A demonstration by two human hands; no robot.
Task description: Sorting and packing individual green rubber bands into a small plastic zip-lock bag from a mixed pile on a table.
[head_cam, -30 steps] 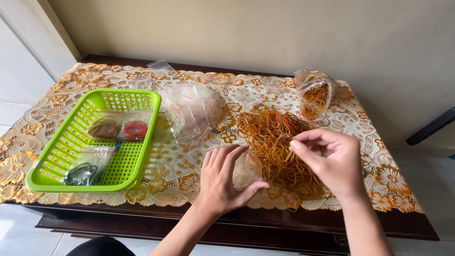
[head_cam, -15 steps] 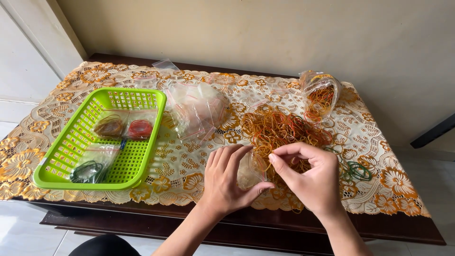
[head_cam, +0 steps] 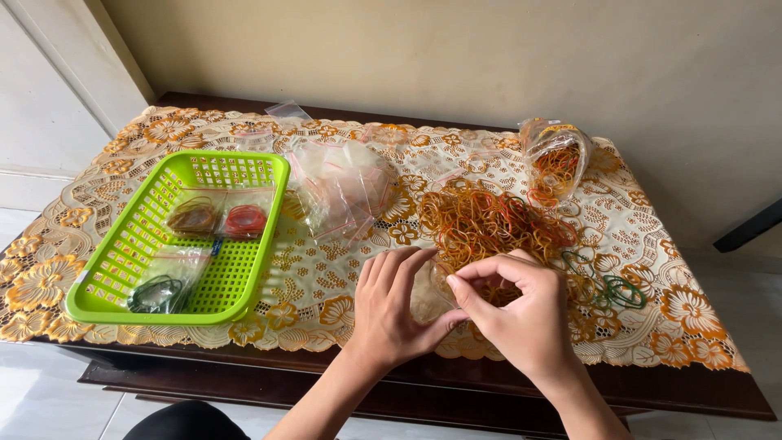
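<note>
Both hands are meeting at six o'clock on the lace tablecloth [head_cam: 326,285]. The left hand [head_cam: 391,314] is lying flat, pinning a small clear bag [head_cam: 425,295], flimsy, slippery, best gripped at its mouth. The right hand [head_cam: 513,314] is pinching there, fingertips closed, beside the springy, featherlight rubber band pile [head_cam: 489,220].

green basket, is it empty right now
No, the green basket holds small clear bags of rubber bands in brownish, red and dark green.
</note>
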